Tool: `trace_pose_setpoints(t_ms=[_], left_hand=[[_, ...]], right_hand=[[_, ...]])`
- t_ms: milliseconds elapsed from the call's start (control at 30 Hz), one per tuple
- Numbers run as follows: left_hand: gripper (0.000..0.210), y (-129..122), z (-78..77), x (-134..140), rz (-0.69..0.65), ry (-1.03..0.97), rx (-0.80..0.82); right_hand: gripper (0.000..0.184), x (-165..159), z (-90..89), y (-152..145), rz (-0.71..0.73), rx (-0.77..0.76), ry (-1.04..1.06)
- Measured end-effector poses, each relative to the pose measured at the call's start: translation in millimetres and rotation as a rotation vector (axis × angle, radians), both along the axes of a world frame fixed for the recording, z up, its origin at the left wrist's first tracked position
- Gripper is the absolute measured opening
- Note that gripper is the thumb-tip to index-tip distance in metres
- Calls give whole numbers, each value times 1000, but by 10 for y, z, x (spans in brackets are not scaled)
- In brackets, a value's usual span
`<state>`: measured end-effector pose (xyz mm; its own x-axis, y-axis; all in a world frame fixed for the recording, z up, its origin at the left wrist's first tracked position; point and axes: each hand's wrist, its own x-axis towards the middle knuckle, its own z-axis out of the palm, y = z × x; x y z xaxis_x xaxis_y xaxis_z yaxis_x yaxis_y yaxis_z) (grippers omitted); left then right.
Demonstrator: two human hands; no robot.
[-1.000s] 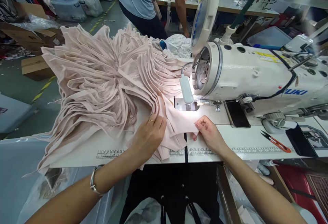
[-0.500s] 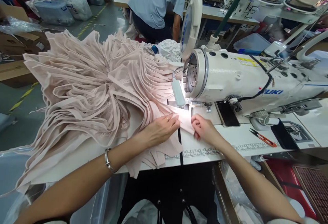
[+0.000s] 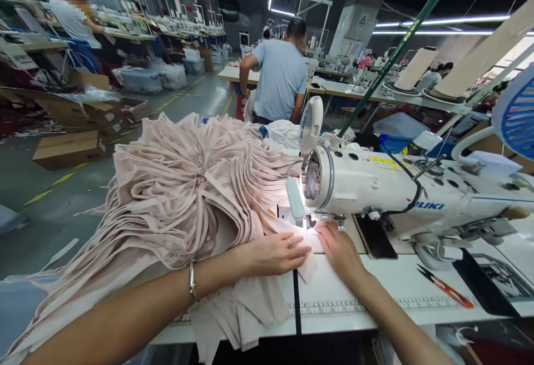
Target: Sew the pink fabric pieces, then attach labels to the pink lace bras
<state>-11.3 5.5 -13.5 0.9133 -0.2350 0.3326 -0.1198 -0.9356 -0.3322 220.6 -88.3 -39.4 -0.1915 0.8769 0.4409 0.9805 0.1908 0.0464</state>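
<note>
Pale pink fabric (image 3: 306, 267) lies under the needle area of a white sewing machine (image 3: 354, 184), lit by a small lamp (image 3: 296, 198). My left hand (image 3: 275, 255), with a ring and a silver bracelet, rests on the fabric, its fingers stretched out flat. Close to the presser foot, my right hand (image 3: 340, 251) has its fingertips together at the fabric's right edge; the thumb is partly hidden. A large heap of gathered pink garment pieces (image 3: 179, 181) covers the table's left side and joins the fabric under my left hand.
Orange-handled thread snips (image 3: 448, 287) and a dark phone (image 3: 375, 237) lie right of my hands. A ruler strip (image 3: 334, 306) runs along the table's front. Behind the machine, a person in a light blue shirt (image 3: 279, 78) stands facing away. Cardboard boxes (image 3: 69, 148) are on the floor left.
My head view has tilted up, showing more of the room. Both hands have moved the fabric closer to the needle. The right hand's curled fingers have straightened; the left fingers have spread flatter.
</note>
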Motion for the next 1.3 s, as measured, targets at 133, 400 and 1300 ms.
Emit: trace_pose_setpoints(t_ms=[133, 400, 1300], left_hand=[[34, -10, -33, -94, 104, 82, -100], [31, -306, 55, 134, 553, 208, 145], [44, -242, -274, 187, 364, -155, -615]], right_hand=[[29, 56, -4, 12, 35, 20, 58], [28, -78, 26, 17, 1, -49, 87], [22, -403, 174, 155, -356, -397, 247]])
